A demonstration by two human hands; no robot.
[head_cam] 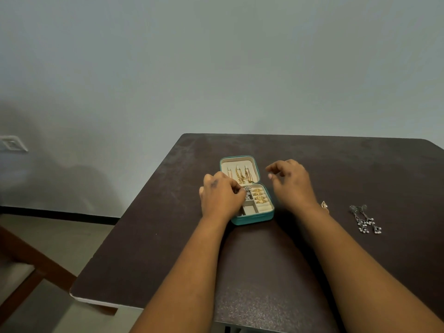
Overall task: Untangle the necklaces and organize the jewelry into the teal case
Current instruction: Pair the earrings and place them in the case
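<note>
Left hand (219, 197): held palm down over the left side of the teal case (249, 218), the forearm reaching in from 6 o'clock; the wrist is kept roughly straight.
Left fingers (236, 189): curled narrowly, and a silver ornament (247, 193) is pinched at their tips, just over the case's upper left compartment.
Right hand (292, 182): held above the worktop (149, 236) at 3 o'clock of the case, palm down, the forearm stretched in from 5 o'clock.
Right fingers (274, 169): loosely bent and spread, pointed toward the lid; nothing is held, and contact with the case cannot be made out.
Teal case: lain open near the middle of the worktop, its lid folded back flat toward 12 o'clock.
Gold chains (242, 176): hung in the cream-lined lid, side by side.
Gold rings (259, 195): slotted in a row in the ring rolls on the right side of the base.
Small gold piece (324, 205): lain on the worktop just beside the right wrist, at 3 o'clock of the case.
Silver drop earrings (365, 219): lain as a pair on the worktop farther toward 3 o'clock, well apart from the case.
</note>
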